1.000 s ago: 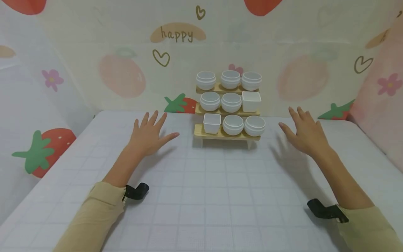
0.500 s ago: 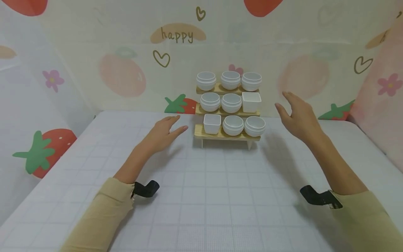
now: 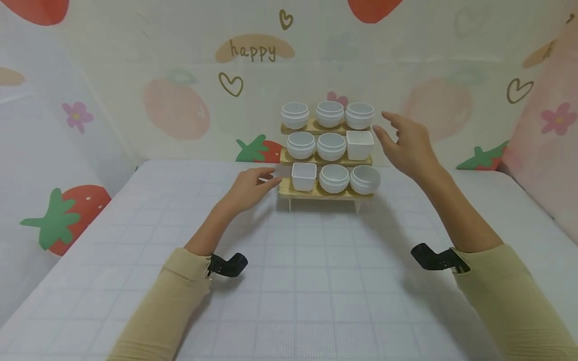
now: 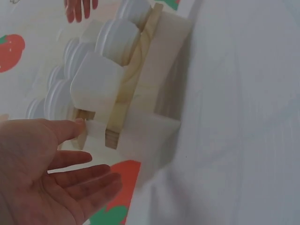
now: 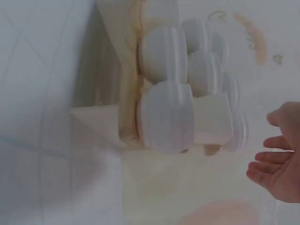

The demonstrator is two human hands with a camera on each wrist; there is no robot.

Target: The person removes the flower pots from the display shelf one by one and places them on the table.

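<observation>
A three-tier wooden stand (image 3: 325, 197) bears several white round bowls (image 3: 334, 179) and two square white cups, one (image 3: 304, 177) at the left of the bottom tier, one (image 3: 359, 145) at the right of the middle tier. My left hand (image 3: 247, 190) is at the stand's left side, thumb tip right at the end of the bottom tier, fingers loosely bent. In the left wrist view nothing lies in that hand (image 4: 51, 173). Raised beside the top tier, my right hand (image 3: 408, 145) has thumb and fingers apart, close to the top right bowl (image 3: 359, 116). It holds nothing.
The stand is at the back of a white table (image 3: 289, 281) with a faint grid pattern. Behind it hangs a cream backdrop (image 3: 180, 30) printed with strawberries, hearts and flowers. Black cameras (image 3: 229, 264) are strapped at both cuffs.
Both hands have moved inward to the stand from either side. The right hand has also risen to the top tier's height. Spread fingers have drawn together. The stand and bowls stay put.
</observation>
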